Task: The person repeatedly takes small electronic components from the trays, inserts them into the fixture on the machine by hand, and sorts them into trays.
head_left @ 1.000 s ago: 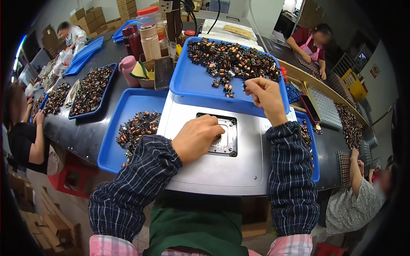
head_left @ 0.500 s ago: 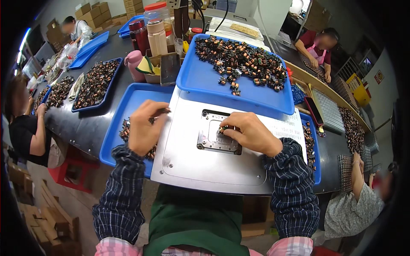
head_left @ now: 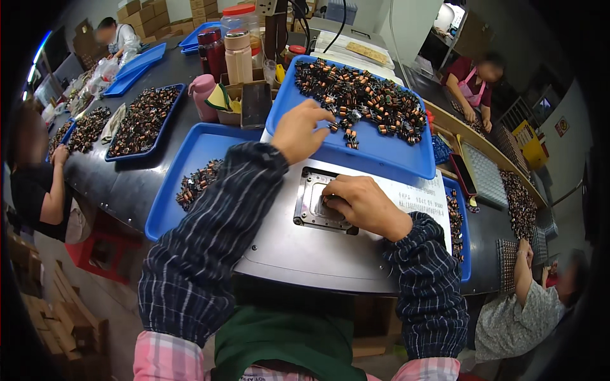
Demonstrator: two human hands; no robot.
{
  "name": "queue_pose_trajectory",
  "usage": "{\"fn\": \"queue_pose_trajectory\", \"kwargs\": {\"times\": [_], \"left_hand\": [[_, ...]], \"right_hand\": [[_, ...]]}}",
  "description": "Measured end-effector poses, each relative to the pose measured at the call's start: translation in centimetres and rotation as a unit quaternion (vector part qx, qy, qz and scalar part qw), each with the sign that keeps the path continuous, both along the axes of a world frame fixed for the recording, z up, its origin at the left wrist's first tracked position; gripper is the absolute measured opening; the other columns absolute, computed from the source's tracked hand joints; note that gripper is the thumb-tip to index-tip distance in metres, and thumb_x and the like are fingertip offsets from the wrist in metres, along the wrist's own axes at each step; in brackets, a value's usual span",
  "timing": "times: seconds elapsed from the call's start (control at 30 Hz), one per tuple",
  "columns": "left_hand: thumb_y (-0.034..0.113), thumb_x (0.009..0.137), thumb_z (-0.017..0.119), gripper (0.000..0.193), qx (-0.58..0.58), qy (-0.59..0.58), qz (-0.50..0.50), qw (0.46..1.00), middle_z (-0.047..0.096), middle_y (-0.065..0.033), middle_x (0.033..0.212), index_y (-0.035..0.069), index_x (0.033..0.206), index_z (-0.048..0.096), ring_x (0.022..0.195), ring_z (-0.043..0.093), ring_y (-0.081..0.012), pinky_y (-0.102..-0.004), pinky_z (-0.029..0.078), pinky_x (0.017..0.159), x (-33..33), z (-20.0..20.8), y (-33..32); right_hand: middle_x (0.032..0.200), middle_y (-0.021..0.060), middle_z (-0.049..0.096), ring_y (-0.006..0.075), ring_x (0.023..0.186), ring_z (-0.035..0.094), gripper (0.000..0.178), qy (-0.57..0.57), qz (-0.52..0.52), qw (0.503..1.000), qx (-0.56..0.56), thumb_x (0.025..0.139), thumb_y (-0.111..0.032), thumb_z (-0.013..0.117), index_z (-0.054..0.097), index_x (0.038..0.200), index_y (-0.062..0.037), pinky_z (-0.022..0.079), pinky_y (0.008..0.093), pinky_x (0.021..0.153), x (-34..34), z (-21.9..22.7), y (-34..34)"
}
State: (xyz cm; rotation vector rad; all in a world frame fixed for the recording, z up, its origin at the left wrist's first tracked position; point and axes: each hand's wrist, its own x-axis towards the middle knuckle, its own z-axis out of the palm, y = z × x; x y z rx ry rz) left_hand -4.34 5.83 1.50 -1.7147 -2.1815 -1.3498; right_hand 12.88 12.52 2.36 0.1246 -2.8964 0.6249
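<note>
My left hand (head_left: 302,131) reaches over the near left rim of the upper blue tray (head_left: 375,159). Its thumb and forefinger are apart on either side of a small copper-wound coil (head_left: 333,126) that lies in the tray. Below it, my right hand (head_left: 368,204) rests over a rectangular metal fixture (head_left: 307,202) set into a silver machine top (head_left: 305,257). The right fingers are pinched on a small coil (head_left: 326,201), mostly hidden by the fingertips. Many similar black-and-copper coils (head_left: 362,95) are heaped in the upper tray.
A lower blue tray (head_left: 166,181) with coils sits left of the machine; another blue tray (head_left: 468,244) is at right. Flasks (head_left: 238,57) and a pink bottle (head_left: 203,96) stand behind. A phone (head_left: 465,174) lies right. Several people work around the tables.
My left hand has moved right and away from me, from above the lower left tray to the upper tray's coils. My right hand stays at the fixture, its fingertips slightly lower.
</note>
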Motion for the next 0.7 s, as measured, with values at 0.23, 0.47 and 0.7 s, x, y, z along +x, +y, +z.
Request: {"fn": "queue_pose_trajectory", "kwargs": {"times": [0.23,0.47,0.7], "left_hand": [[0.010,0.067,0.061,0.015,-0.082,0.061,0.036,0.994,0.056,-0.0100,0.083,0.007,0.083,0.060,0.083,0.054,-0.0275,-0.0364,0.042,0.075,-0.4,-1.0,2.9],[0.007,0.068,0.055,0.007,-0.033,0.059,0.066,0.996,0.058,-0.0102,0.083,0.007,0.074,0.059,0.086,0.053,-0.0263,-0.0371,0.043,0.075,0.4,-1.0,2.8],[0.013,0.068,0.063,0.012,-0.106,-0.023,0.031,0.994,0.058,-0.0111,0.074,0.004,0.074,0.060,0.071,0.057,-0.0251,-0.0348,0.044,0.066,-1.3,-0.3,1.4]], "right_hand": [[0.068,0.0049,0.056,0.0087,0.052,0.051,0.012,0.008,-0.088,0.894,-0.439,0.083,-0.012,0.053,0.057,0.090,-0.0031,0.034,0.0190,0.039,0.5,1.5,3.4],[0.066,0.0020,0.054,0.0045,0.045,0.045,0.022,0.109,-0.237,0.894,-0.365,0.084,-0.025,0.054,0.059,0.090,-0.0038,0.026,0.0157,0.033,-1.9,1.2,7.8],[0.065,0.0121,0.062,0.0241,0.062,0.060,0.024,0.050,-0.257,0.965,-0.008,0.071,-0.028,0.063,0.066,0.076,-0.0046,0.046,0.0323,0.061,-5.7,0.2,7.6]]}}
